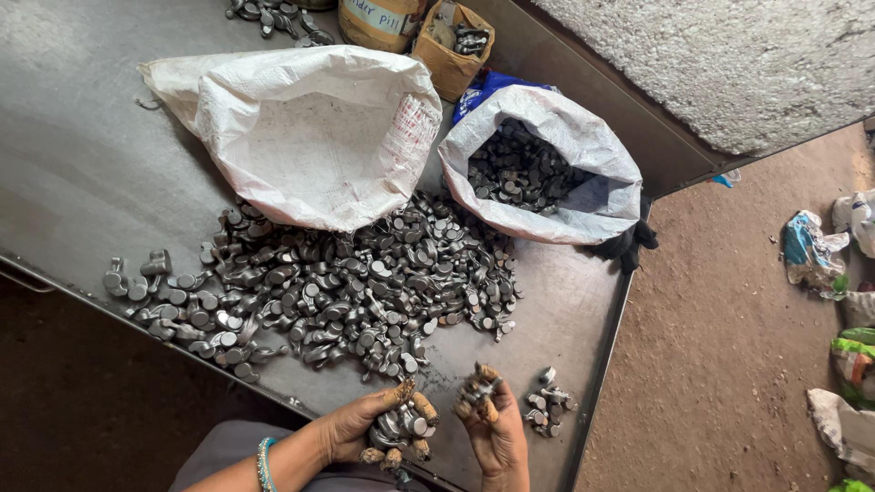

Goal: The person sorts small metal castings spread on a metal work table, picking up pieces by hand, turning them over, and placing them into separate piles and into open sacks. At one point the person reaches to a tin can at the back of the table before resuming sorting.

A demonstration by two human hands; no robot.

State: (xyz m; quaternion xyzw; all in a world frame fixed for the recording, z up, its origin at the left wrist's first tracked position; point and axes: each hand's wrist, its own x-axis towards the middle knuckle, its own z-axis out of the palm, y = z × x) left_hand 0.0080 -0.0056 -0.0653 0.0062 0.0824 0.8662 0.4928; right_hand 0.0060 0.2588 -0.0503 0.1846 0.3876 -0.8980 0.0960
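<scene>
My left hand [378, 428] cups a cluster of grey metal parts [406, 426] at the near edge of the bench [82, 173], fingers curled around them. My right hand [495, 428] holds one part [476, 390] pinched at the fingertips, palm up. A large pile [337, 292] of like parts lies just beyond both hands. A small pile [547, 405] sits just right of my right hand. Two white sacks stand behind: one [310, 128] shows no contents, one [547, 169] holds parts.

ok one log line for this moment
left hand: holds grey metal parts | right hand: holds one part | big heap on steel table
</scene>
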